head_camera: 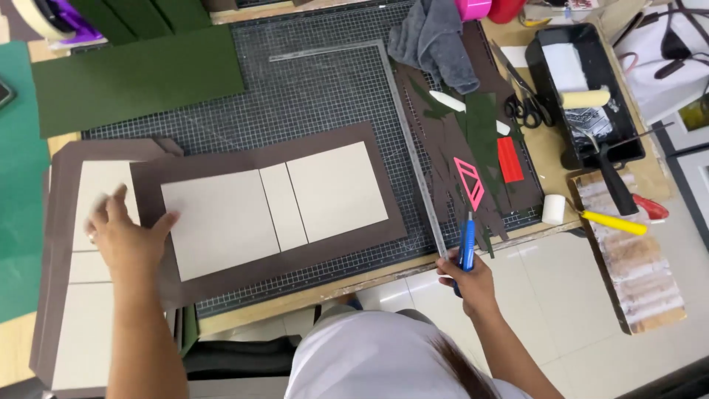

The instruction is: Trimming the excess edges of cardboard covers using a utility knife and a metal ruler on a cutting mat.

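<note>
Two hands busy: left hand [129,236] spread flat on brown sheet [269,203], right hand [467,279] fingers gripping blue knife [467,247]; trimming underway, next cut needing steady ruler [413,155].

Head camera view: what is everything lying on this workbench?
Cutting mat: one, dark, gridded, centre.
Brown sheet: one, carrying three cream boards, centre.
Brown sheet stack: similar, left edge.
Green sheet: one, dark, upper left.
Metal ruler: one, silver, right of the boards.
Grey cloth: one, top.
Scissors: one, black handles, right.
Paint tray: one, black, holding a roller, right.
Yellow-handled roller: one, bench edge.
Left hand: flat on the sheets.
Right hand: grip on a blue knife.
</note>
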